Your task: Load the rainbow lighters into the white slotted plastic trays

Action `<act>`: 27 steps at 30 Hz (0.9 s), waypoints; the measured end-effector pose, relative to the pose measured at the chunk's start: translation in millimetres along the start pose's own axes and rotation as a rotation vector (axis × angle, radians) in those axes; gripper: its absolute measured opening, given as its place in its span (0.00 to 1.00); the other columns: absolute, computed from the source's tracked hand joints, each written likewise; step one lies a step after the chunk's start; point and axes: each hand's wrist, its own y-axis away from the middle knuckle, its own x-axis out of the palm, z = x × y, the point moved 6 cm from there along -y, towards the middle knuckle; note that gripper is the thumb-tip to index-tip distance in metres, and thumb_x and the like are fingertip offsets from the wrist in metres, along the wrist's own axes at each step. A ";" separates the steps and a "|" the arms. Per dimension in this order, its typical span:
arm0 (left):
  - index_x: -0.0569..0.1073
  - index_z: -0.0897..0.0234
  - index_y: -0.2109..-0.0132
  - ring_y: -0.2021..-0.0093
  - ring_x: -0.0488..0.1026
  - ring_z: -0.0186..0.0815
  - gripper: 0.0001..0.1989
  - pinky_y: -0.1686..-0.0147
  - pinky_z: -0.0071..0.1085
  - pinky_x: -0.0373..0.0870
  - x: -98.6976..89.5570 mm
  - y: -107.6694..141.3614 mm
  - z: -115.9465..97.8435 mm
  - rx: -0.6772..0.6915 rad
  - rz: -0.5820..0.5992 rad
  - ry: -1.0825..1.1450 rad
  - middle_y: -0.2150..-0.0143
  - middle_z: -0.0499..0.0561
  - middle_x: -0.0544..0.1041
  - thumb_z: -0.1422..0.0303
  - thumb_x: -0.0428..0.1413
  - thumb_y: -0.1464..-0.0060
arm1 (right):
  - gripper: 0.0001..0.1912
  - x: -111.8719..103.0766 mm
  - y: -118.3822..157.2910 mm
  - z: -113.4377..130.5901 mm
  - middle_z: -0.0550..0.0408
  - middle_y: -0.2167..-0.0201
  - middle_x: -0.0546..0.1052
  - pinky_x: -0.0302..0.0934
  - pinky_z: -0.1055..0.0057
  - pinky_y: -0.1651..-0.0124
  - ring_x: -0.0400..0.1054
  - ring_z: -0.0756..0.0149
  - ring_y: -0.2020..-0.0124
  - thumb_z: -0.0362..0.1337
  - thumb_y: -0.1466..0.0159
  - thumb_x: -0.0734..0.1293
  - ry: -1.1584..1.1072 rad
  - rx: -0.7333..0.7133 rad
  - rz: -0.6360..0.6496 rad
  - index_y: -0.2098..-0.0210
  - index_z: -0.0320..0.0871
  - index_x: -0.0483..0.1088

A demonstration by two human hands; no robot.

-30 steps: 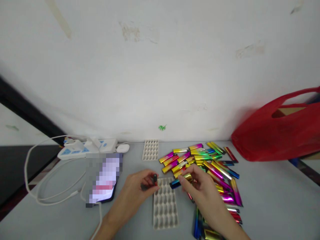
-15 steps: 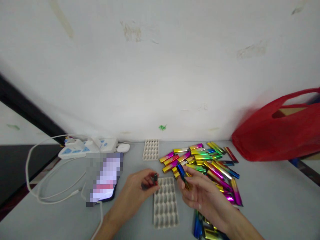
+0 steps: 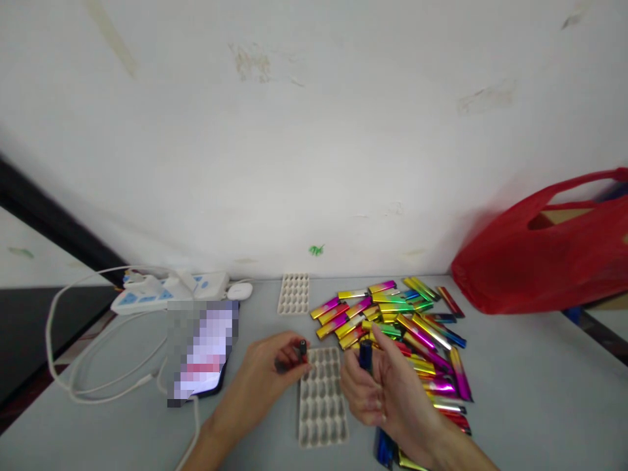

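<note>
My left hand (image 3: pixel 277 366) is closed at the left edge of a pale tray (image 3: pixel 322 399) with rows of cells. Its thumb and fingers pinch a slim dark thing with a black tip (image 3: pixel 303 347); most of it is hidden. Over the tray's right side, my right hand (image 3: pixel 370 386) wraps its fingers round a dark blue lighter (image 3: pixel 365 355), held upright with the thumb raised beside it. Beyond and right of this hand lies a loose pile of shiny two-coloured lighters (image 3: pixel 392 306). More lighters (image 3: pixel 386 449) lie partly under the right wrist.
A second, smaller-looking celled tray (image 3: pixel 294 294) lies by the wall. On the left are a phone (image 3: pixel 209 353), a white power strip (image 3: pixel 171 292), white cables (image 3: pixel 93 396) and a white earbud case (image 3: pixel 240 290). A red bag (image 3: pixel 534 268) stands at the right.
My right hand has turned and its fingers have curled, bringing the blue lighter from a slant to upright. Its thumb now points up. The left hand keeps its pinch nearly unmoved.
</note>
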 end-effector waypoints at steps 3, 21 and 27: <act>0.82 0.59 0.57 0.64 0.82 0.39 0.08 0.60 0.31 0.76 0.5 0.0 -0.1 0.001 -0.002 0.023 0.64 0.47 0.85 0.63 0.67 0.42 | 0.34 -2.0 -2.1 -1.9 0.69 0.82 0.49 0.31 0.77 0.82 0.35 0.76 0.81 0.64 0.32 0.69 0.010 0.024 -0.032 0.77 0.47 0.54; 0.81 0.60 0.60 0.67 0.79 0.38 0.08 0.64 0.30 0.74 -0.6 -0.3 -8.5 -0.011 -0.007 0.015 0.67 0.48 0.84 0.61 0.67 0.44 | 0.34 -6.3 3.1 -13.8 0.72 0.83 0.48 0.30 0.78 0.82 0.34 0.79 0.83 0.65 0.38 0.74 -0.047 0.041 -0.117 0.76 0.47 0.55; 0.81 0.60 0.59 0.66 0.81 0.39 0.08 0.63 0.31 0.75 0.1 -0.2 -6.8 -0.014 0.006 0.025 0.65 0.48 0.85 0.61 0.66 0.43 | 0.36 -3.6 2.2 -15.4 0.71 0.83 0.48 0.28 0.76 0.81 0.33 0.78 0.83 0.67 0.35 0.71 -0.007 0.084 -0.125 0.77 0.47 0.53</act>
